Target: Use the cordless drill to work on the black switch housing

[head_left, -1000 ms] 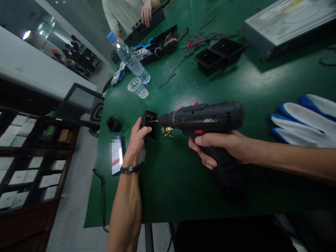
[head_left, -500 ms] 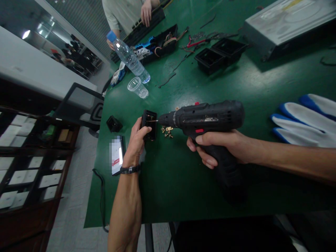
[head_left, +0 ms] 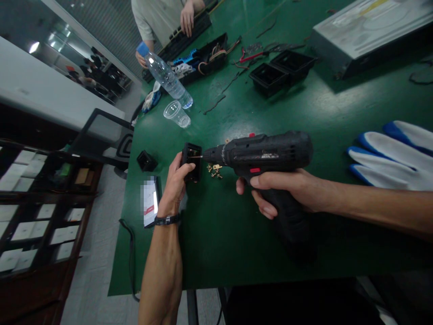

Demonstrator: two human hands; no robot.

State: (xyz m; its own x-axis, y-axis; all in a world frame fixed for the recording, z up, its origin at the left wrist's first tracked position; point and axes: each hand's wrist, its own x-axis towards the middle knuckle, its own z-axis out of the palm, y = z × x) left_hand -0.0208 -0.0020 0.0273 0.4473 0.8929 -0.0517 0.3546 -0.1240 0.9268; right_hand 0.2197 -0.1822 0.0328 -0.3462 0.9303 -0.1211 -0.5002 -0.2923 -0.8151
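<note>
My right hand (head_left: 280,189) is wrapped round the grip of a black cordless drill (head_left: 267,151) with red buttons. The drill points left, and its thin bit reaches into a small black plastic box (head_left: 194,174). My left hand (head_left: 177,178) holds that box on its side, thumb over the rim, with the opening turned toward the drill. Inside the box some metal shows, too small to make out. Small brass screws and metal pieces (head_left: 214,170) lie on the green table just under the drill's chuck.
A smaller black box (head_left: 146,160) and a phone (head_left: 150,201) lie left on the green table (head_left: 230,248). Beyond stand a plastic cup (head_left: 177,114) and water bottle (head_left: 165,76). White-blue gloves (head_left: 392,155), black trays (head_left: 282,72) and a metal case (head_left: 372,36) sit right. Another person's hand (head_left: 187,19) is opposite.
The drill and my right hand have shifted very slightly left. My left hand and the black box stay in nearly the same place, with the bit still in the opening.
</note>
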